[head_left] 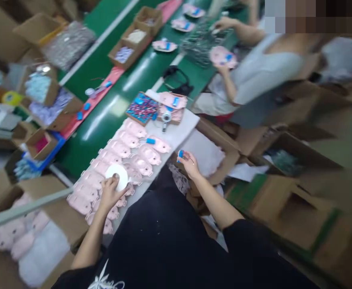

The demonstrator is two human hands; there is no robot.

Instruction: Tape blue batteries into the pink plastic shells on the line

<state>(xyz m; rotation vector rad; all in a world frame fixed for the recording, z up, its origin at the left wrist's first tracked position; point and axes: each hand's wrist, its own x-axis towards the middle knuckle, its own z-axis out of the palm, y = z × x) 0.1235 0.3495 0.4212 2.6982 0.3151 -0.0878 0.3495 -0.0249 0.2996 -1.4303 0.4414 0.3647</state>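
Observation:
My left hand [110, 192] is closed on a white roll of tape [121, 177], fingers through its middle, above rows of pink plastic shells [118, 148]. Away from the table edge, my right hand [189, 164] pinches a small blue block [180, 155], perhaps a battery; a thin wire seems to trail by the fingers. One shell in the outer row bears a similar blue block [150, 141]. Beyond the shells stand a box of blue pieces with red wires [142, 107] and a box topped by a pink shell [172, 100].
A co-worker's hand [224, 66] holds a pink shell at the far right of the green belt [103, 116]. Cartons of small parts [121, 54] line its far side. Open cardboard boxes [296, 216] stand at my right, and a carton of pink shells [22, 228] at my left.

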